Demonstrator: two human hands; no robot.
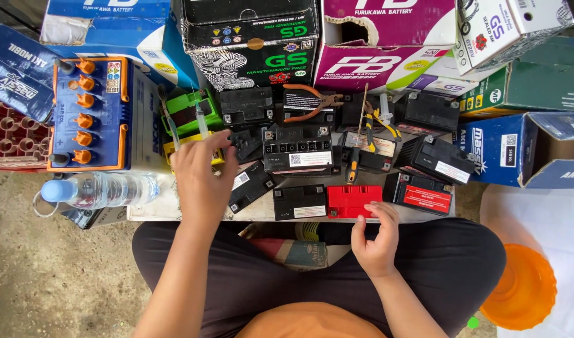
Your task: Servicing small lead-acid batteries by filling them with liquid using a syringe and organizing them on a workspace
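Now our left hand (202,181) reaches forward over the worktop (174,209), its grip curled with the fingertips (224,143) closing on a small black battery (246,143); from above we cannot tell for sure whether they pinch it or only touch it. Just beside that hand lies another black battery (249,186), tilted, and under the wrist sits a yellow piece (174,149) next to a green battery (188,111) with a thin clear tube (201,119) rising past it. Our right hand (375,238) rests at the near edge of the worktop, grip loosely spread and holding nothing, fingertips touching the edge just below a red battery (354,201). Between the 2 hands stands a black battery with a white label (299,202). Farther out, a larger black battery (297,150) stands in the middle, and a screwdriver with an orange and black handle (355,159) leans across the batteries to its right. Pliers with orange handles (309,103) lie on a battery behind. At the far left we see a blue battery with 6 orange caps (90,112) and a clear water bottle (96,189) lying on its side. Cardboard boxes (249,44) ring the back, and an orange funnel (518,288) sits at the lower right.
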